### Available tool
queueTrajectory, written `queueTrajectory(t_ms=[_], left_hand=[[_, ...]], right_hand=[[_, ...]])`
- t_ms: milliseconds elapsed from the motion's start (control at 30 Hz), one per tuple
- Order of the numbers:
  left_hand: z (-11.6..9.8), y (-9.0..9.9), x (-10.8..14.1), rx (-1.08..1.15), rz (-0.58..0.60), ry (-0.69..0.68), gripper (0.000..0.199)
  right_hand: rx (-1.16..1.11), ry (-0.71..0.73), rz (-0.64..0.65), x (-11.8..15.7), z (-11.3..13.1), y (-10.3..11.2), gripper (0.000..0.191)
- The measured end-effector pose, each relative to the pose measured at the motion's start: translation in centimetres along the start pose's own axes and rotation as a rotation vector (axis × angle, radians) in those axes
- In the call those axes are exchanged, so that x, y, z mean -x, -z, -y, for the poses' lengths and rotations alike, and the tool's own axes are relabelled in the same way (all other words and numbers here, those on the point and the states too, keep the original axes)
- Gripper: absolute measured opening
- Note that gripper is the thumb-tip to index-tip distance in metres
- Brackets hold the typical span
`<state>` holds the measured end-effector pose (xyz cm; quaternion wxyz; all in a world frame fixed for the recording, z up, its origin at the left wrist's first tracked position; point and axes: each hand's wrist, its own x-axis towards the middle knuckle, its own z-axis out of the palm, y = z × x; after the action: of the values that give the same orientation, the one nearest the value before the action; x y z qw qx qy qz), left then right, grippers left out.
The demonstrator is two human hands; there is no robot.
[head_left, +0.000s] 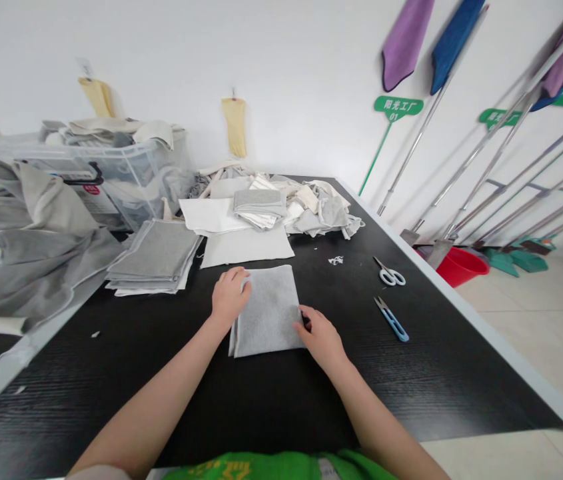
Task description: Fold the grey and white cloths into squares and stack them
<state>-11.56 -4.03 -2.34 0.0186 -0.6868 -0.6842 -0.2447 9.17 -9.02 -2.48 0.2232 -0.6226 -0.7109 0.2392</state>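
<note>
A folded grey cloth (268, 313) lies on the black table before me, its layers showing along the left edge. My left hand (230, 295) rests on its upper left side, fingers extended and thumb on the fabric. At the right edge, my right hand (322, 337) has its thumb on top and its curled fingers at the side, gripping the border. Left of the cloth is a stack of grey and white cloths (154, 257). Beyond it, white cloth sheets (246, 245) lie flat, with a small folded grey cloth (260, 202) on top.
To the right are white-handled scissors (390, 275), blue thread snips (392, 320) and white scraps (336, 260). Loose cloths (326, 207) heap at the back. A clear plastic bin (136, 160) of cloths and draped grey fabric (46, 267) stand left. A red bucket (461, 265) is beyond the table edge.
</note>
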Motion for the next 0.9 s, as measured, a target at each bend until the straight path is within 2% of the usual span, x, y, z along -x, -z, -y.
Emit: queueTrajectory(t_ms=[133, 200, 267, 367, 500, 567, 700, 900], left_hand=[[-2.8, 1.8, 3.2, 0.117, 0.322, -0.367, 0.034], [-3.9, 1.8, 5.1, 0.120, 0.433, -0.486, 0.052], [-4.5, 1.1, 6.8, 0.080, 0.466, -0.546, 0.073], [-4.5, -0.2, 8.1, -0.003, 0.428, -0.546, 0.081], [-4.0, -1.0, 7.9, -0.068, 0.374, -0.498, 0.055], [-3.6, -1.0, 7.6, -0.094, 0.370, -0.520, 0.044], [-2.7, -0.5, 7.2, -0.127, 0.321, -0.545, 0.047], [-1.9, -0.3, 6.9, -0.116, 0.242, -0.474, 0.047]], right_hand=[[-0.226, -0.025, 0.057, -0.7, -1.2, -0.8, 0.059], [-0.363, -0.052, 0.098, -0.8, -1.2, -1.5, 0.064], [-0.493, -0.108, 0.123, -0.9, -1.1, -2.0, 0.068], [-0.631, -0.184, 0.127, -1.0, -1.1, -2.4, 0.070], [-0.791, -0.279, 0.121, -1.1, -0.7, -2.1, 0.059], [-0.853, -0.306, 0.120, -0.9, -0.5, -1.9, 0.054], [-0.892, -0.301, 0.132, -0.6, -0.2, -1.8, 0.047], [-0.875, -0.270, 0.122, -0.4, 0.0, -1.9, 0.041]])
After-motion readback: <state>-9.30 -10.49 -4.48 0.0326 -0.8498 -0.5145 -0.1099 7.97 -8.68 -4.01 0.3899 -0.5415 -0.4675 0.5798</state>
